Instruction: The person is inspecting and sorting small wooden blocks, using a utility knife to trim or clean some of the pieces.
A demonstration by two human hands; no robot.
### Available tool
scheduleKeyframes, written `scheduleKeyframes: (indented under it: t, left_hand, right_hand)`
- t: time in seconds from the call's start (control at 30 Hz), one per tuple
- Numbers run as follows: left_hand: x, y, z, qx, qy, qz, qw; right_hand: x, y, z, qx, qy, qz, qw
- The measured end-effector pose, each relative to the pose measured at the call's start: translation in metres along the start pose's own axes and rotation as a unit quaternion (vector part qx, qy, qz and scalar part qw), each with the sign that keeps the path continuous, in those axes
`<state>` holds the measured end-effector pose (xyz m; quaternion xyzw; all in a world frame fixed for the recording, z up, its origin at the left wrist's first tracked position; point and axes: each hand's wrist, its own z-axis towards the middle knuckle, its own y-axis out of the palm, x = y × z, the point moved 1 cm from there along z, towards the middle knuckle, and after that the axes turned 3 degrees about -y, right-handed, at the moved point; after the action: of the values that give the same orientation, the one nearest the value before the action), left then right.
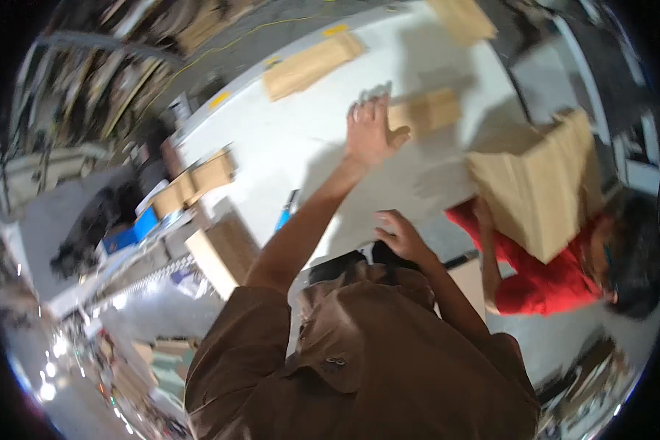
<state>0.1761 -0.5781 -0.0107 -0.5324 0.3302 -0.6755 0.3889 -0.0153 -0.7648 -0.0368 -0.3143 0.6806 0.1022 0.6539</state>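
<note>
My left hand [370, 133] reaches out over the white table [286, 139], palm down with its fingers stretched. It is open, and its thumb side is at the left end of a flat brown cardboard piece [436, 108]; I cannot tell whether they touch. My right hand [403, 236] is close to my body at the table's near edge, open with thumb and fingers apart and nothing in it. Another flat cardboard piece [314, 64] lies beyond my left hand, near the far edge. A blue-handled tool [284, 215] rests left of my left forearm, its kind blurred.
At the right, a person in a red shirt [539, 282] holds a large brown cardboard or paper piece [539, 183] with folded panels. More cardboard [462, 20] lies at the table's far right. Small brown boxes [198, 180] and a blue box [130, 231] stand at the left.
</note>
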Motion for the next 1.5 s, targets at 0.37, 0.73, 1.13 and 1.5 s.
scheduleKeyframes:
  t: [0.37, 0.73, 1.13, 1.5]
  left_hand:
    - [-0.36, -0.273, -0.188, -0.249, -0.29, 0.397, 0.835]
    - [-0.496, -0.32, -0.249, -0.338, -0.274, 0.233, 0.87]
    - [-0.485, -0.275, -0.17, -0.484, -0.262, 0.134, 0.824]
    - [-0.478, -0.261, -0.184, -0.46, -0.237, 0.109, 0.849]
  right_hand:
    - [-0.006, 0.041, 0.06, -0.129, 0.062, -0.038, 0.989]
    - [-0.028, 0.106, 0.06, -0.14, 0.048, -0.124, 0.981]
    - [-0.036, 0.116, 0.039, -0.088, 0.1, -0.128, 0.983]
    - [-0.025, 0.112, 0.029, -0.05, 0.071, -0.103, 0.991]
